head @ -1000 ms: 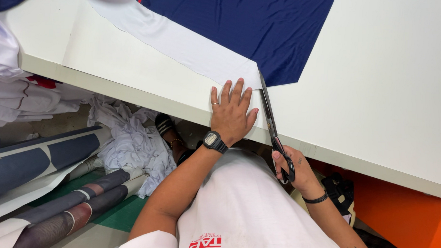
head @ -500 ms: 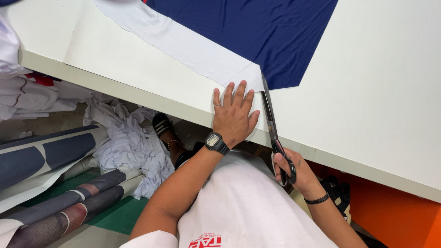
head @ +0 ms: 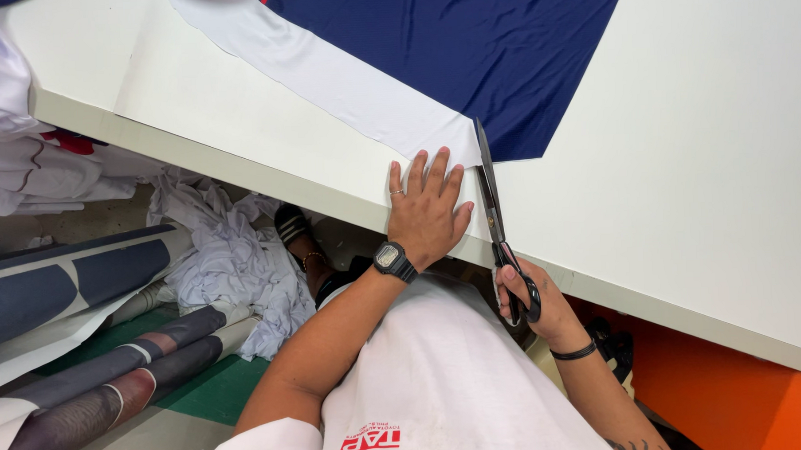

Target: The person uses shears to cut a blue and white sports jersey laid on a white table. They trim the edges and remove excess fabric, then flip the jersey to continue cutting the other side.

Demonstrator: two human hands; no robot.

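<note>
At frame centre we see the left hand (head: 427,211) spread flat on the table (head: 682,153); the right hand (head: 532,296) grips scissors (head: 493,213) at the fabric (head: 465,45).

We find one screen: a small wristwatch (head: 389,255) on the wrist of the left hand (head: 427,211), just off the middle of the view toward 6 o'clock. It has a black, squarish case with a pale grey display, which is too small to make out. At the bottom edge, also at 6 o'clock, a red printed mark (head: 369,445) with white lettering sits on the white shirt (head: 459,374). Toward 3 o'clock from the watch, the black scissors (head: 491,204) carry a tiny gold mark on the blade. We see no packages.
</note>
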